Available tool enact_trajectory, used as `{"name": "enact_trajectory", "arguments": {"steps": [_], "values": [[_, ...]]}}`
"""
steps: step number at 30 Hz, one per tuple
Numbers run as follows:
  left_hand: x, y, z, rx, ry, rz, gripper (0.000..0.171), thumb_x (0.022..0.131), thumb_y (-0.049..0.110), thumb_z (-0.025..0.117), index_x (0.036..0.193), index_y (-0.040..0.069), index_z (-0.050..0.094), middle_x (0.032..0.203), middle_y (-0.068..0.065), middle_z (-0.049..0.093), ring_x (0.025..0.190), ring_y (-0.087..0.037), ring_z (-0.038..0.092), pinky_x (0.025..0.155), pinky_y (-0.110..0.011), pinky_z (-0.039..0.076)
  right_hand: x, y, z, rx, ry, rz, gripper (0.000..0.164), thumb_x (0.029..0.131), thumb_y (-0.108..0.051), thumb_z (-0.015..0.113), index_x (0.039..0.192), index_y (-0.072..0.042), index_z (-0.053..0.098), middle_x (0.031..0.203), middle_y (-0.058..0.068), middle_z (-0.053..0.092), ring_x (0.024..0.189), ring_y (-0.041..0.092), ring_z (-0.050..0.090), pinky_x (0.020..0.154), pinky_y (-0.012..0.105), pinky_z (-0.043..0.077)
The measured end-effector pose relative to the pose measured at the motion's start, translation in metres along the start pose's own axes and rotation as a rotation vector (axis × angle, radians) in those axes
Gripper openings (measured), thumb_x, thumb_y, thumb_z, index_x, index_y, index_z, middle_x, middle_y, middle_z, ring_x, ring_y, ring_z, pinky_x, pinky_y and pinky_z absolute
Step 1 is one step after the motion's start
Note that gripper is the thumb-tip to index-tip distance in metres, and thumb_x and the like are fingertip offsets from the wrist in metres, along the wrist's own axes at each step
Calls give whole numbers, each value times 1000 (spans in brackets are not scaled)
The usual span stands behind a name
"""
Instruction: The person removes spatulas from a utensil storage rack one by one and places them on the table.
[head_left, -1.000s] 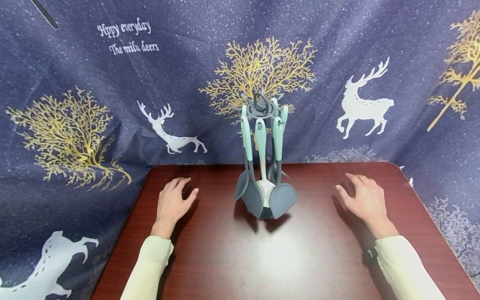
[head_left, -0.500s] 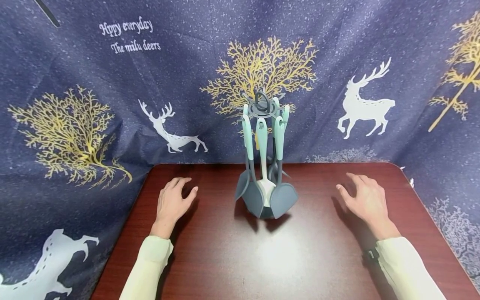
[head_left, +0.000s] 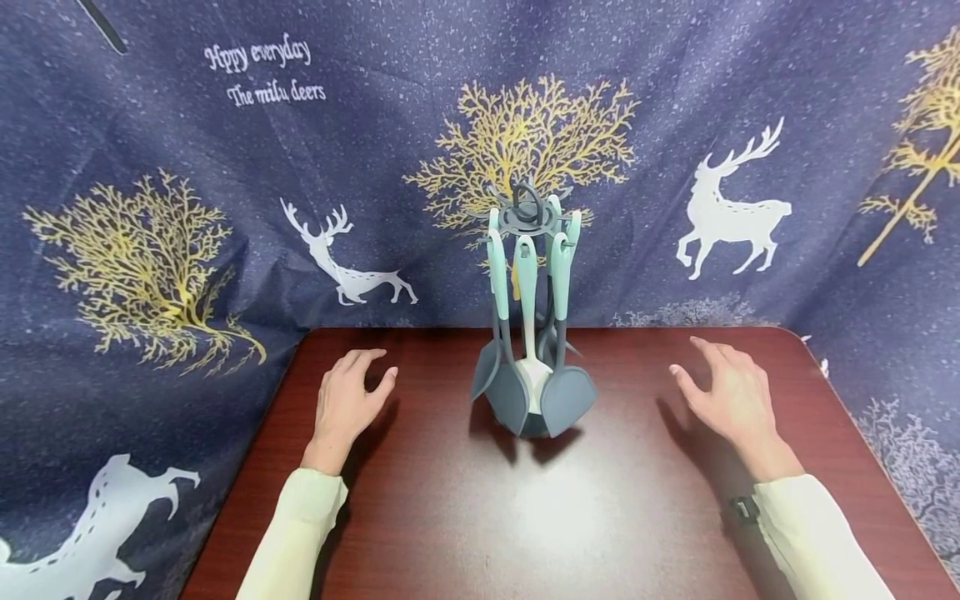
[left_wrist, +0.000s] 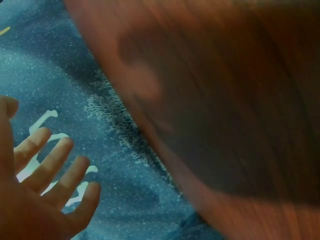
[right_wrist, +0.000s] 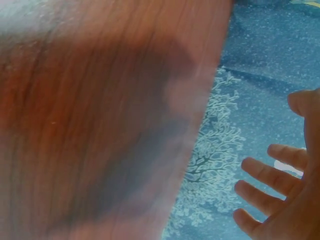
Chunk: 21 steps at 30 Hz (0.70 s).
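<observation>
A dark grey utensil rack (head_left: 528,215) stands toward the back middle of the table, with several kitchen utensils hanging around it. Most have mint handles and dark grey heads, among them a spatula (head_left: 567,400) at the front right. The front middle utensil (head_left: 528,283) has a mint handle and a pale lower part. Left of the rack my left hand (head_left: 347,404) is held over the table, fingers spread and relaxed, holding nothing. On the other side my right hand (head_left: 733,402) is likewise spread, its palm bare in the right wrist view. Both hands are well apart from the utensils.
The reddish-brown wooden table (head_left: 450,517) has rounded back corners. Right behind it hangs a dark blue cloth (head_left: 360,150) printed with white deer and yellow trees. A small dark object (head_left: 745,508) shows at the right sleeve cuff.
Both hands have lifted very slightly, their fingertips a little farther forward. The head view has shifted a touch. The rack and its utensils stay in place.
</observation>
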<state>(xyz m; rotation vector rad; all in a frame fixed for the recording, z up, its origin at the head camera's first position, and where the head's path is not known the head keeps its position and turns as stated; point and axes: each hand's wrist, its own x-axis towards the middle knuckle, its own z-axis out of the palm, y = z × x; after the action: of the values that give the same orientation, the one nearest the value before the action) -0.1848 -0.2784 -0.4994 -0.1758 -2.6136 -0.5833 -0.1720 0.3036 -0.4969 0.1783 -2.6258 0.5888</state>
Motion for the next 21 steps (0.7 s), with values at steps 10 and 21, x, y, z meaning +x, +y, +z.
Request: {"name": "enact_trajectory", "arguments": {"steps": [10, 21], "values": [[4, 12, -6, -20, 29, 34, 43, 96, 43, 73, 130, 16, 73, 127, -7, 71, 120, -34, 66, 90, -55, 51, 4, -11, -6, 38, 28, -21, 58, 95, -35, 74, 142, -4, 63, 132, 27, 66, 121, 54, 57, 93, 71, 43], [11, 26, -16, -64, 90, 96, 41, 95, 40, 76, 128, 16, 75, 121, -6, 73, 114, -33, 68, 91, -56, 51, 11, -35, -16, 97, 94, -91, 56, 93, -29, 76, 141, -3, 64, 132, 25, 67, 120, 50, 59, 98, 66, 43]]}}
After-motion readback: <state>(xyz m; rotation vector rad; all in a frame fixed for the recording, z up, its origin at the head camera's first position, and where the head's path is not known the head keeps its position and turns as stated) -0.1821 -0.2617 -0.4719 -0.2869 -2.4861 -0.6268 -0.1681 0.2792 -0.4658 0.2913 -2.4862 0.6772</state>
